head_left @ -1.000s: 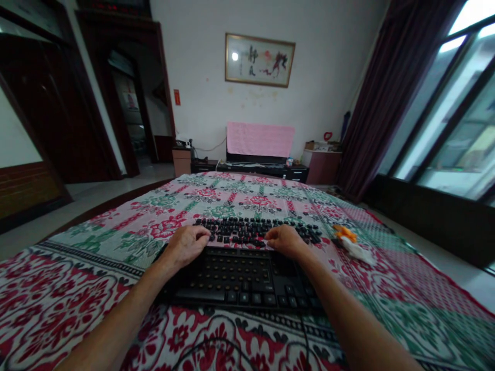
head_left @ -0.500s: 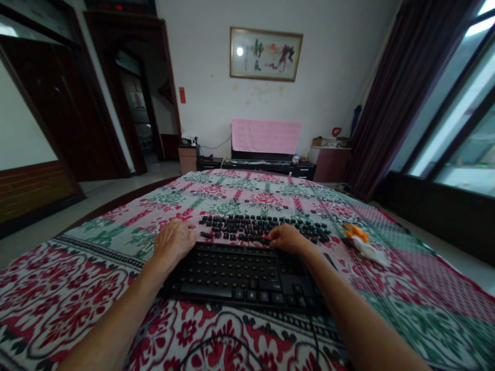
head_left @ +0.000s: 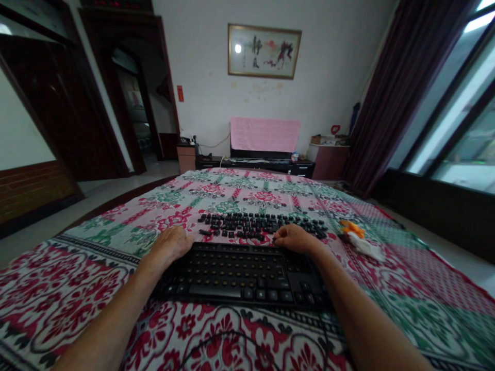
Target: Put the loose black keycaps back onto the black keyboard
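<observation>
A black keyboard (head_left: 235,271) lies on the patterned cloth in front of me, most of its switches bare and a bottom row of keys still fitted. My left hand (head_left: 175,243) is closed on its far left corner, the fingertips partly hidden. Beyond the keyboard, loose black keycaps (head_left: 247,222) are laid out in rough rows. My right hand (head_left: 294,238) hovers by the keyboard's far edge, thumb and fingers pinched on a small dark keycap (head_left: 275,239). A cable (head_left: 216,335) curls on the cloth at the near side.
The table is covered by a red, green and white cloth (head_left: 88,288). To the right lie an orange item (head_left: 351,229) and a crumpled white item (head_left: 367,248). Farther off stand a low cabinet (head_left: 301,169) and a screen under a pink cloth (head_left: 265,135).
My right hand has drawn slightly right, away from the long keycaps in the near row, with a small dark keycap at its fingertips. My left hand and the keyboard have shifted slightly.
</observation>
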Available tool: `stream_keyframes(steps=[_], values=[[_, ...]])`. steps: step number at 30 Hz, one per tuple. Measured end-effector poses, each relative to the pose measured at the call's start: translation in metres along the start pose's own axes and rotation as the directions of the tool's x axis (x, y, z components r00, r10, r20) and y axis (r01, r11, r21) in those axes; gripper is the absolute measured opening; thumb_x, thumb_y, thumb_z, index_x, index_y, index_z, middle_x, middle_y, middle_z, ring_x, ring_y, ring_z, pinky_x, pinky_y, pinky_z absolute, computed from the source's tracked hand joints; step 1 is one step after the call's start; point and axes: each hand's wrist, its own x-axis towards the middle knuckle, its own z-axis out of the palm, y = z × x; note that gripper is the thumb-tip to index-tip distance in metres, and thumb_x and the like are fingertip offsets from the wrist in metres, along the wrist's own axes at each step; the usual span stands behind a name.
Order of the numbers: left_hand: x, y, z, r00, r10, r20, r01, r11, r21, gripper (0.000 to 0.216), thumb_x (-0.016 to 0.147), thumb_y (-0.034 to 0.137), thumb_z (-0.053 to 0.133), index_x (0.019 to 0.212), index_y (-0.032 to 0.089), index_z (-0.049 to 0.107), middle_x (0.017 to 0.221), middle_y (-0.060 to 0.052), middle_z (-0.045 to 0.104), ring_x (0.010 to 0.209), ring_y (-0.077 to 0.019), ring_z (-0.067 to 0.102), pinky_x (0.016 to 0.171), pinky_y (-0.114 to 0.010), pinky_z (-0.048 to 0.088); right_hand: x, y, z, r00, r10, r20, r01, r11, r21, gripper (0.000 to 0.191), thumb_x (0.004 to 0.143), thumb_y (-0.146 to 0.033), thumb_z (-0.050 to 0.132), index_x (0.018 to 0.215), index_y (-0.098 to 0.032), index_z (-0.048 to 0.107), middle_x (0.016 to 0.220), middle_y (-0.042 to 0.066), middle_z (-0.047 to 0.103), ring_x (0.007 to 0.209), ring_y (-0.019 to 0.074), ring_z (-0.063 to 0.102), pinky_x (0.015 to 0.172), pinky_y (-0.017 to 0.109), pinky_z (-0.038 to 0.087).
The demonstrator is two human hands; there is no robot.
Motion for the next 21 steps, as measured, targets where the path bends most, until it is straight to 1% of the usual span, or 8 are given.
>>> stream_keyframes(steps=[6,8,10,12,14,17,19,21], values=[[-0.004,0.021,-0.003,0.998,0.055,0.029,-0.054,0.998,-0.03,0.041,0.07,0.046,0.034,0.057,0.016,0.059,0.067,-0.01,0.062,0.067,-0.0217,0.058,0.056,-0.027,0.04,-0.009,0.011,-0.016,1.0,0.019,0.003,-0.019,1.0,0.018,0.018,0.06,-0.028,0.05,0.058,-0.014,0.06,0.049,-0.003,0.048,0.046,0.0073,0.04,0.045,0.019,0.028],[-0.005,0.025,-0.004,0.998,0.051,0.038,-0.05,0.999,-0.009,0.042,0.071,0.046,0.032,0.06,0.015,0.06,0.07,-0.012,0.062,0.069,-0.0227,0.058,0.057,-0.028,0.041,-0.015,0.009,-0.022,0.999,0.006,-0.033,-0.005,1.0,0.025,0.017,0.061,-0.027,0.049,0.058,-0.014,0.059,0.049,-0.003,0.048,0.046,0.0073,0.039,0.045,0.019,0.028],[-0.006,0.027,-0.004,0.998,0.045,0.042,-0.045,0.999,0.01,0.042,0.072,0.045,0.032,0.062,0.015,0.06,0.072,-0.013,0.063,0.071,-0.0228,0.058,0.059,-0.028,0.041,-0.024,0.0,-0.025,0.998,-0.04,-0.052,0.044,0.996,0.073,0.015,0.06,-0.024,0.049,0.063,-0.013,0.06,0.054,-0.002,0.052,0.05,0.008,0.043,0.047,0.019,0.031],[-0.007,0.028,-0.004,0.998,0.044,0.048,-0.044,0.999,0.012,0.041,0.071,0.044,0.033,0.062,0.016,0.061,0.072,-0.012,0.063,0.073,-0.022,0.058,0.06,-0.027,0.041,-0.034,-0.015,-0.024,0.994,-0.112,0.016,0.108,0.98,0.168,0.018,0.06,-0.022,0.05,0.073,-0.014,0.06,0.063,-0.001,0.056,0.055,0.0089,0.046,0.049,0.018,0.033],[-0.01,0.03,-0.004,0.999,0.032,0.038,-0.032,0.999,0.016,0.039,0.071,0.043,0.035,0.064,0.017,0.062,0.072,-0.011,0.063,0.073,-0.0218,0.058,0.062,-0.027,0.042,-0.045,-0.031,-0.02,0.976,-0.184,0.117,0.156,0.964,0.217,0.019,0.06,-0.02,0.051,0.076,-0.014,0.059,0.066,-0.001,0.056,0.057,0.0089,0.047,0.049,0.018,0.034],[-0.017,0.038,-0.007,0.999,0.0,-0.048,0.002,0.998,0.057,0.036,0.071,0.041,0.036,0.072,0.017,0.063,0.08,-0.011,0.062,0.078,-0.0229,0.056,0.063,-0.029,0.041,-0.061,-0.05,-0.013,0.934,-0.288,0.21,0.238,0.943,0.233,0.028,0.059,-0.017,0.052,0.086,-0.016,0.058,0.066,-0.002,0.055,0.056,0.0078,0.047,0.048,0.017,0.034],[-0.022,0.047,-0.01,0.991,0.059,-0.12,-0.051,0.997,0.063,0.033,0.071,0.039,0.038,0.078,0.018,0.063,0.084,-0.01,0.061,0.081,-0.0224,0.054,0.065,-0.029,0.041,-0.07,-0.056,-0.011,0.91,-0.319,0.263,0.27,0.94,0.209,0.029,0.06,-0.017,0.051,0.089,-0.017,0.059,0.066,-0.003,0.056,0.056,0.0077,0.047,0.048,0.016,0.034],[-0.026,0.056,-0.012,0.974,0.169,-0.153,-0.167,0.986,0.026,0.031,0.072,0.038,0.038,0.08,0.021,0.062,0.085,-0.008,0.06,0.082,-0.0206,0.053,0.067,-0.028,0.04,-0.075,-0.057,-0.009,0.9,-0.326,0.29,0.286,0.942,0.174,0.029,0.061,-0.018,0.051,0.089,-0.017,0.06,0.066,-0.002,0.057,0.057,0.0083,0.049,0.049,0.016,0.035]])
